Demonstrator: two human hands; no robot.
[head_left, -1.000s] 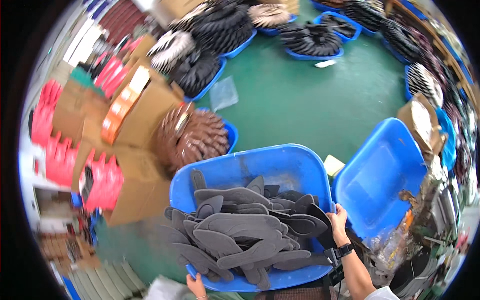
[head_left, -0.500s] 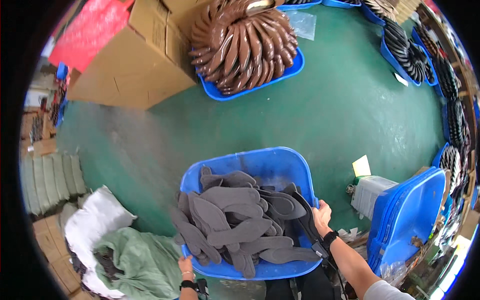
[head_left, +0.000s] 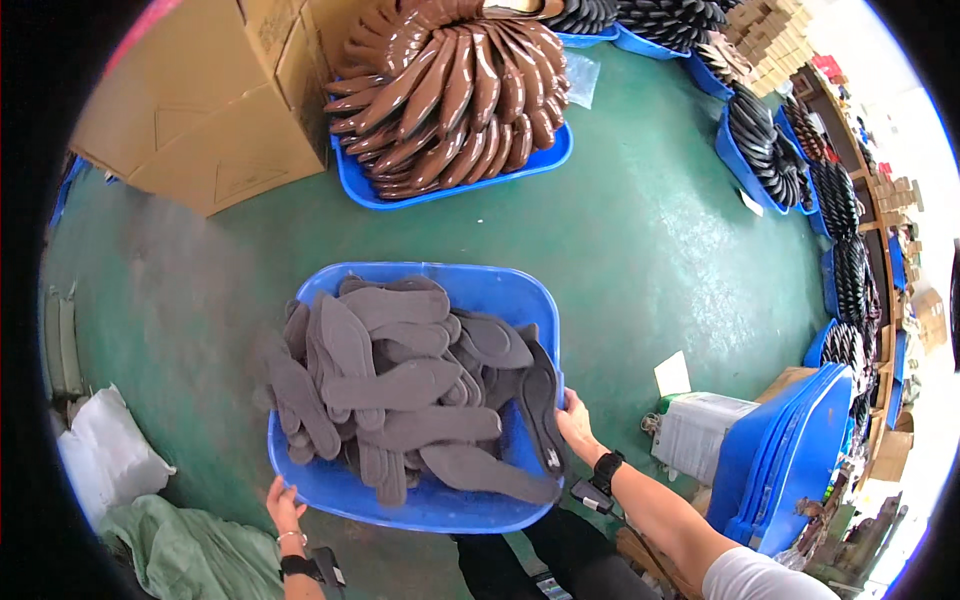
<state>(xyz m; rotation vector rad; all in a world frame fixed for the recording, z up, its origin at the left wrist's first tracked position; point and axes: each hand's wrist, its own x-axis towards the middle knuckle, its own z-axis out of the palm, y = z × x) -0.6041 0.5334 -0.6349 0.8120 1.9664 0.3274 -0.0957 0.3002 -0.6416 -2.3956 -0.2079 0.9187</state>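
Note:
A blue plastic tub (head_left: 545,305) is between my two hands, heaped with dark grey shoe insoles (head_left: 395,385). Several insoles lie over its left edge. My left hand (head_left: 286,508) is closed on the near left corner of the rim, with its fingertips against the outside. At the right side, my right hand (head_left: 576,424) grips the rim beside an insole standing against the wall. Parts of the fingers on both hands are hidden by the tub.
Beyond the tub, a blue tray (head_left: 545,163) holds stacked glossy brown insole-shaped pieces (head_left: 455,95). A large cardboard box (head_left: 205,120) stands at far left. Stacked blue tubs (head_left: 775,450) and a white container (head_left: 700,430) are at right. Green cloth (head_left: 190,550) and a white sack (head_left: 115,450) lie at near left.
The whole view has swung to the right, so the box and the brown stack sit further left. The tub, with both hands still on it, appears further left and slightly higher.

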